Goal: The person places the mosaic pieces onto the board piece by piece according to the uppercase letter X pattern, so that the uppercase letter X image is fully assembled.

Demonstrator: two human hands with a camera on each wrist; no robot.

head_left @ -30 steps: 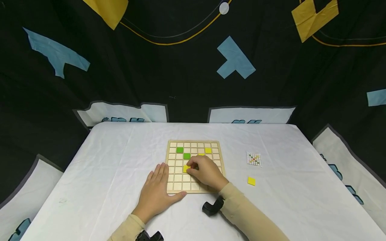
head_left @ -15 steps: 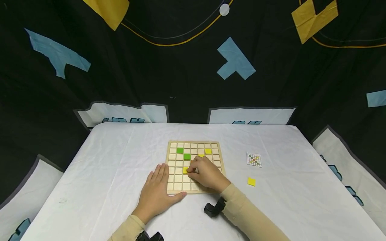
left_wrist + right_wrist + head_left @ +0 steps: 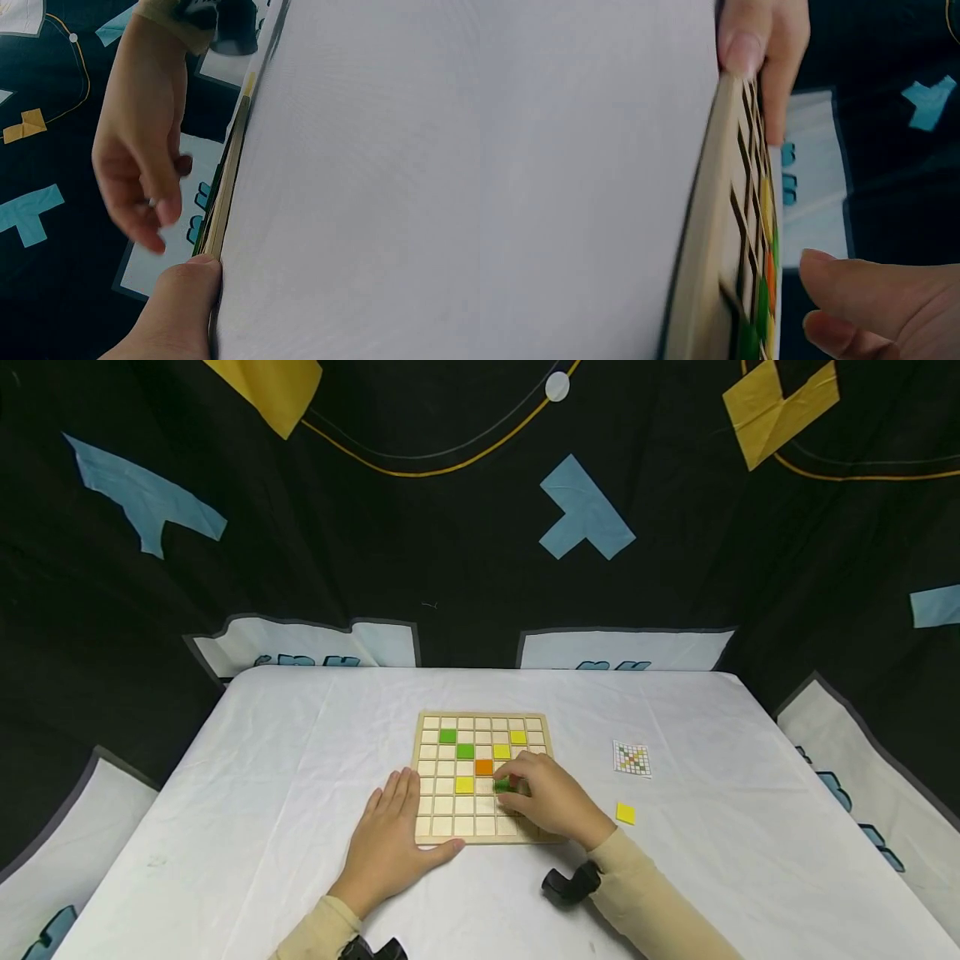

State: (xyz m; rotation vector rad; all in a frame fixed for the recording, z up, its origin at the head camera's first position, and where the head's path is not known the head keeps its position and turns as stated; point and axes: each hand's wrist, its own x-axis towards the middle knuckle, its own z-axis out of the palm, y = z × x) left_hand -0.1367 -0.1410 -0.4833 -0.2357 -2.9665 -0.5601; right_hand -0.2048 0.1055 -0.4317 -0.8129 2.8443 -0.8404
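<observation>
A square wooden grid board (image 3: 442, 825) lies on the table, with green, yellow and orange tiles in some cells. My left hand (image 3: 386, 835) rests flat at its left edge, fingers straight and thumb (image 3: 187, 289) against the front edge. Over the board's right half is my right hand (image 3: 551, 797), fingers loosely bent. No tile shows between its thumb (image 3: 855, 289) and fingers in the right wrist view. Just by its fingertips is a green tile (image 3: 502, 786). An orange tile (image 3: 483, 767) and a yellow tile (image 3: 464, 785) sit to the left of that hand.
One loose yellow tile (image 3: 626, 812) lies on the white tablecloth (image 3: 712, 860) right of the board. Behind it is a small card (image 3: 632, 758) printed with a coloured grid. A dark curtain (image 3: 450, 560) hangs behind the table.
My right hand has left the yellow tile and moved right, uncovering the orange tile and more of the yellow ones. The left hand stays in place.
</observation>
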